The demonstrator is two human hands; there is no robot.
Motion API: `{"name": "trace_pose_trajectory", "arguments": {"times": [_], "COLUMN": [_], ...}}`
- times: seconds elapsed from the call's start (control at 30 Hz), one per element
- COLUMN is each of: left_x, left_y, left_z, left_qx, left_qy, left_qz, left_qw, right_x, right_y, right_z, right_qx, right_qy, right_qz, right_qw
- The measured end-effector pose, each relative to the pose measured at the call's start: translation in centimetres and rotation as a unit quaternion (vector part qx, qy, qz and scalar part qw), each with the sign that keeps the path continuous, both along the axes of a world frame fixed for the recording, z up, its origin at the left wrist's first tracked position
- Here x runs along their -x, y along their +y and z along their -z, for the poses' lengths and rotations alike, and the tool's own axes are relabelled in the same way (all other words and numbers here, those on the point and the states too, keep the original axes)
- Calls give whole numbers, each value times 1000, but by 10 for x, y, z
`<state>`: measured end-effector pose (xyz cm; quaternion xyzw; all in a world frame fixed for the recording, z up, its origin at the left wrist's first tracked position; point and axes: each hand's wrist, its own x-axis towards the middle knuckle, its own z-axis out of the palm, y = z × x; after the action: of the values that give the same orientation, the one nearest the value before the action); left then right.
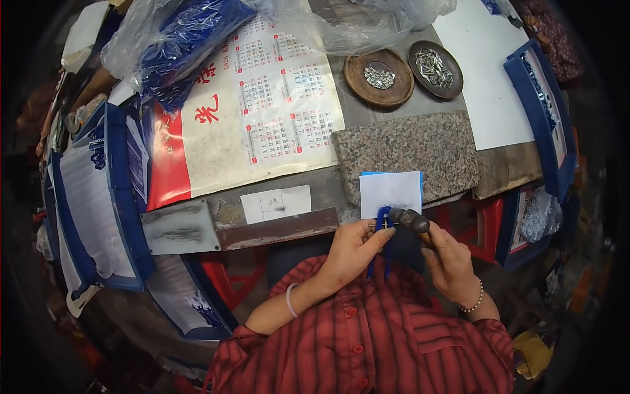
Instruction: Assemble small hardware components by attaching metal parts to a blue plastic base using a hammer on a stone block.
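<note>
My left hand (354, 251) pinches a narrow blue strap (384, 214) at the table's front edge. The strap is looped at the top, with tails hanging toward my shirt, and a small metal piece shows at my fingertips. In my right hand (453, 264) is a hammer (412, 221), its dark metal head beside the loop. Whether the head touches the strap I cannot tell. Just beyond lies a white pad (392, 190) with a blue edge, overlapping the front of a speckled granite slab (410, 151).
A wooden bowl (354, 82) and a dark dish (456, 84) hold small metal pieces. A calendar sheet (256, 148) and plastic bags (187, 46) cover the left side. Blue trays stand at left (134, 249) and right (554, 180). A metal plate (180, 227) lies at front left.
</note>
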<state>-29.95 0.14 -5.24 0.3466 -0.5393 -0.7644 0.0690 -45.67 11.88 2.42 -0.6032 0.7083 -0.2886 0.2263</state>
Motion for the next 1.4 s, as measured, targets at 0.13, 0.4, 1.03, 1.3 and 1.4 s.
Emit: {"name": "trace_pose_trajectory", "arguments": {"times": [0.13, 0.4, 1.03, 1.3, 1.4], "left_x": [1, 1, -4, 1, -4], "left_y": [1, 3, 4, 1, 7], "left_z": [-3, 9, 3, 6, 14], "left_qx": [-3, -8, -27, -20, -66], "left_qy": [3, 0, -25, 6, 13], "left_qz": [-15, 3, 18, -33, 2], "left_qw": [1000, 1000, 999, 999, 998], "right_x": [0, 3, 5, -1, 0], "right_y": [1, -1, 71, 3, 15], "right_z": [6, -15, -27, -12, -18], "right_qx": [-20, -16, -36, -98, -128], "right_qy": [14, 41, -19, 43, 6], "right_qz": [-13, -1, 21, -12, -18], "right_qw": [1000, 999, 999, 994, 992]}}
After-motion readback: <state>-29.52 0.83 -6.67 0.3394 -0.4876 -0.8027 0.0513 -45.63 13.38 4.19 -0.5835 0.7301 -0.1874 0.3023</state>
